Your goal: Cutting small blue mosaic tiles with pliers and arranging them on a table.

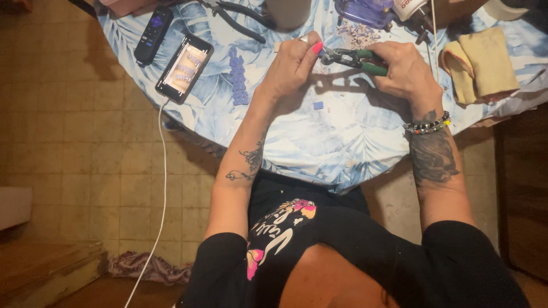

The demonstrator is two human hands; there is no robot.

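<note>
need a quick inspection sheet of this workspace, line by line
surface: round table under a blue leaf-print cloth
job's things: green-handled nippers and a small piece at their tip, too small to tell; a row of blue tiles, one loose blue tile, pale chips
clutter: remote, phone with lit screen, black pliers, yellow cloth, purple container
grippers: right hand grips the nippers' handles; left hand pinches at their tip
cables: white cable runs from the phone to the floor
surroundings: tan tiled floor, crumpled fabric on it
</note>
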